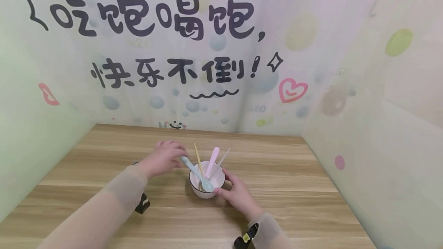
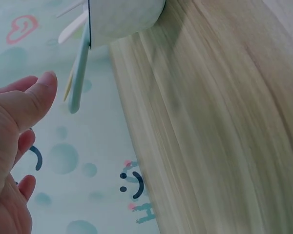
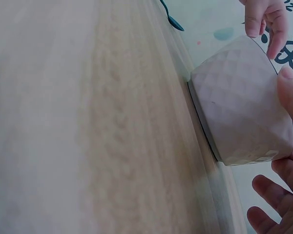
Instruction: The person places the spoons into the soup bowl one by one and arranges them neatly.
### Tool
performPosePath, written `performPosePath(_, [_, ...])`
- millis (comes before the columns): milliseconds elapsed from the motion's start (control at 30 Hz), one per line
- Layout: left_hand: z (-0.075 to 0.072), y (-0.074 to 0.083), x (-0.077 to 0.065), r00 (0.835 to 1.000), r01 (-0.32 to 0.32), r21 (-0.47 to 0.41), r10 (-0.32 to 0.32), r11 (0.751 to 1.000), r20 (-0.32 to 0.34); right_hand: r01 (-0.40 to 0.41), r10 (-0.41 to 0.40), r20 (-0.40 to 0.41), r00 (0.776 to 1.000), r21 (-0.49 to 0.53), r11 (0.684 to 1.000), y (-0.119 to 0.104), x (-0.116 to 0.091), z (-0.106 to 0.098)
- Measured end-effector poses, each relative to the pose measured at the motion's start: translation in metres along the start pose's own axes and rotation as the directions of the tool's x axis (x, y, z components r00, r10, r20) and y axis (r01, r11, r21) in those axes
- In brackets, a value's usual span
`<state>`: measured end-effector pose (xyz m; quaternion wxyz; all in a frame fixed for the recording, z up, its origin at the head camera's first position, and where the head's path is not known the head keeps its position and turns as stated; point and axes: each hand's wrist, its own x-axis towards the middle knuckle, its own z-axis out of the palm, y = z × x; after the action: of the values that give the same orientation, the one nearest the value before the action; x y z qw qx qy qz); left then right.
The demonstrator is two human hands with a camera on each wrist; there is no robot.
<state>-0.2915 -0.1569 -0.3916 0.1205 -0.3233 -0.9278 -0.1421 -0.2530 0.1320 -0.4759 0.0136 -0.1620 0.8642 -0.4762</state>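
Note:
A white bowl (image 1: pixel 195 190) with a dark rim and faceted outer wall stands on the table. A light blue spoon (image 1: pixel 194 169) leans in it, bowl end down, handle over the left rim. Behind it rise a pink handle (image 1: pixel 212 160), a thin yellow stick (image 1: pixel 198 157) and a thin pale stick (image 1: pixel 223 158); their lower ends are partly hidden. My left hand (image 1: pixel 167 157) is beside the blue spoon's handle end. In the left wrist view, its thumb (image 2: pixel 41 95) shows a gap from that handle. My right hand (image 1: pixel 240 196) holds the bowl's right side between thumb and fingers.
The wood-grain table (image 1: pixel 294 195) meets a printed back wall (image 1: pixel 207 110) at its far edge. Plain side panels (image 1: pixel 380 156) border it left and right. Dark wrist devices (image 1: pixel 142 204) sit on both forearms.

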Motion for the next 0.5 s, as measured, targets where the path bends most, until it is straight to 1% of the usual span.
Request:
performPosePath(100, [-0.002, -0.002, -0.005, 0.999, 0.007, -0.005, -0.007, 1.0, -0.032, 0.0, 0.0, 0.001, 1.0, 0.001, 1.0, 0.0, 0.0, 0.0])
performPosePath(200, [-0.004, -0.004, -0.011, 0.998, 0.024, -0.016, -0.024, 1.0, -0.05, 0.0, 0.0, 0.001, 1.0, 0.001, 1.0, -0.001, -0.001, 0.0])
performPosePath(400, [-0.006, -0.008, -0.023, 0.994, 0.089, -0.06, -0.092, 0.994, -0.056, -0.003, 0.003, 0.001, 1.0, 0.004, 1.0, -0.001, -0.001, 0.0])
performPosePath(500, [-0.008, -0.01, -0.03, 0.99, 0.118, -0.105, -0.124, 0.987, -0.06, -0.007, 0.007, 0.001, 1.0, 0.004, 1.0, -0.002, 0.0, 0.0])
